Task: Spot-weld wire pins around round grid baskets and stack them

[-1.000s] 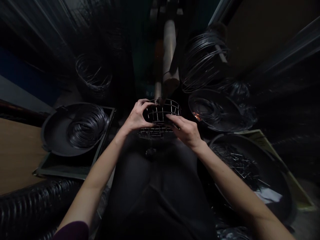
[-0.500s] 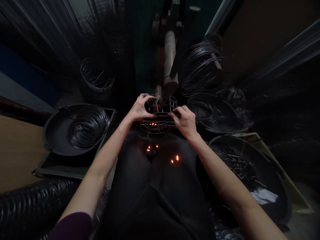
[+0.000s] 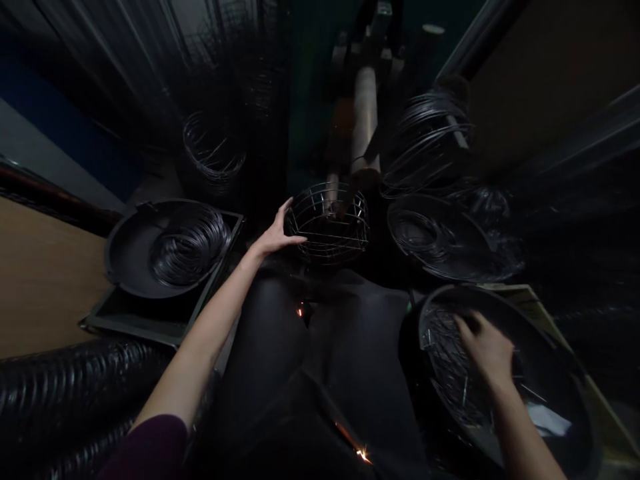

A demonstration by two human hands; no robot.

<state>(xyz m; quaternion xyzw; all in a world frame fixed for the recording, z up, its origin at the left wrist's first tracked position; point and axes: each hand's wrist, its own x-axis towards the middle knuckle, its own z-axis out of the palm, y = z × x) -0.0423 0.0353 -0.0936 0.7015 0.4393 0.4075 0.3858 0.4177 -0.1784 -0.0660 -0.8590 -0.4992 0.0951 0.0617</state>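
Note:
A round wire basket (image 3: 327, 250) sits at the lower end of a metal cylinder (image 3: 366, 113) on a machine. My left hand (image 3: 276, 233) holds the basket's left side, thumb along its near rim and fingers around the edge. Over a dark round pan (image 3: 545, 340) of short metal rods (image 3: 445, 347) at the right, my right hand (image 3: 487, 347) reaches in with thumb and forefinger bent toward the rods. Whether it pinches a rod cannot be made out.
Wire coils (image 3: 190, 245) lie in a black pan (image 3: 123, 260) at the left. Another pan of coiled wire (image 3: 420, 230) is right of the basket. Glowing sparks (image 3: 363, 456) lie near my lap, and ribbed ducting (image 3: 75, 387) at lower left.
My right hand has left the basket and moved down and right to the rod pan. My left hand remains on the basket. The sparks have changed place, and the view has shifted slightly.

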